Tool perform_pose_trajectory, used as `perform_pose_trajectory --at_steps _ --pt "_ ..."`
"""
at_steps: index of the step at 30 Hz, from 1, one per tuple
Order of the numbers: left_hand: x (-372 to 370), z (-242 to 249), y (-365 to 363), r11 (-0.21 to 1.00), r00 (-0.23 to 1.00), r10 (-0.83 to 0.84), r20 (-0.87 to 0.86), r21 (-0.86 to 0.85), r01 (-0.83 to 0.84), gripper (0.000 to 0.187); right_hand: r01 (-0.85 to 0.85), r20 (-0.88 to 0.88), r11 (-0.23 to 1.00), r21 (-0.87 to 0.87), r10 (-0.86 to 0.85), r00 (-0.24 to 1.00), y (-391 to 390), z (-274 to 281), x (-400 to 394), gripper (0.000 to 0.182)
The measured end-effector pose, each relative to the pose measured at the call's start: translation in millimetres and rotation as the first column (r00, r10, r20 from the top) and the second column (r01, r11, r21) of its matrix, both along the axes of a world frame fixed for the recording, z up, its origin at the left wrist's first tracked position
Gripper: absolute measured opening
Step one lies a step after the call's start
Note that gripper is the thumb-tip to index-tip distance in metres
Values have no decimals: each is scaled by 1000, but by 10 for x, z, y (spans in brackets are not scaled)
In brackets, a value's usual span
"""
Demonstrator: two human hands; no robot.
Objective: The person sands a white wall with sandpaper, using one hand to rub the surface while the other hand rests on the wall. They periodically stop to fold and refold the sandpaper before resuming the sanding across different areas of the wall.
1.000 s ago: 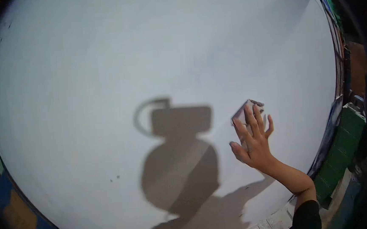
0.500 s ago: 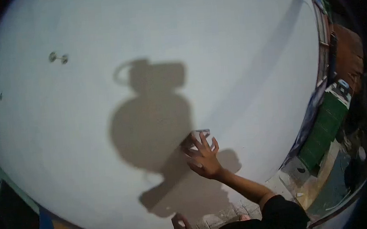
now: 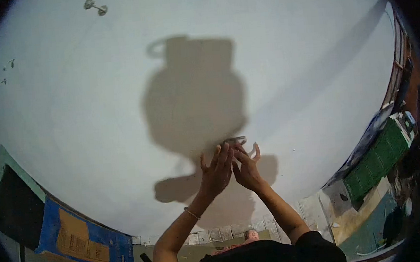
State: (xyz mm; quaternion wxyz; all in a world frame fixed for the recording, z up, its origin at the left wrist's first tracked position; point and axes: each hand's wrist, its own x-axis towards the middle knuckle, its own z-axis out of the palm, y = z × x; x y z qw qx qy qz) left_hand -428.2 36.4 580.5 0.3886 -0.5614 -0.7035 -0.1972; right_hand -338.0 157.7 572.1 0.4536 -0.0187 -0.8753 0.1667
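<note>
A small, thin rectangular block (image 3: 240,139), pale grey with a dark edge, lies against the white wall (image 3: 303,76). My right hand (image 3: 248,171) has its fingertips on the block, pressing it to the wall, with the little finger lifted away. Beside it, my left hand (image 3: 216,176) reaches up with its fingers stretched out. Its fingertips meet the block's lower left side and the right hand's fingers. The hands cover most of the block, so its exact kind cannot be made out. A thin band (image 3: 192,213) circles the left wrist.
My shadow (image 3: 193,98) falls across the wall. A small fixture (image 3: 95,7) sits upper left. Low on the left are a blue panel with brown cardboard (image 3: 81,240) and a dark phone-like object (image 3: 146,259). A green box (image 3: 376,156) stands at right.
My left hand has risen from low near my body to the wall, joining the right hand at the block. The view has shifted, so the wall fixture appears higher.
</note>
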Motion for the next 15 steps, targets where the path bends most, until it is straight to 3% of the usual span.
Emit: perform_pose_trajectory --at_steps 3,6,7,8,10,11,12,14,15 --pt "-96 39 139 999 998 31 -55 29 -30 70 -18 84 999 -46 21 996 -30 307 35 48" --pt "-188 2 168 987 993 67 -96 154 -51 73 -90 68 995 34 87 994 -58 393 161 47" --pt "-218 -19 167 977 972 156 -176 173 -126 73 -114 17 993 -4 114 993 -48 329 175 48" --pt "-237 -43 168 980 975 140 -174 166 -111 73 -99 19 995 -11 99 995 -68 354 209 48" --pt "-185 47 163 912 889 401 -223 186 -365 73 -173 -14 981 -85 172 985 -96 551 360 49" --pt "-134 90 148 893 865 446 -228 173 -415 77 -216 32 968 -130 222 975 3 463 453 53" --pt "-123 155 108 894 867 444 -224 170 -414 77 -213 37 968 -132 220 975 66 372 547 53" --pt "-249 386 -50 852 893 450 9 296 -432 77 -257 -93 923 -285 241 966 68 243 684 51" --pt "-250 398 -54 849 890 455 13 296 -438 77 -261 -88 923 -284 246 965 95 217 676 51"
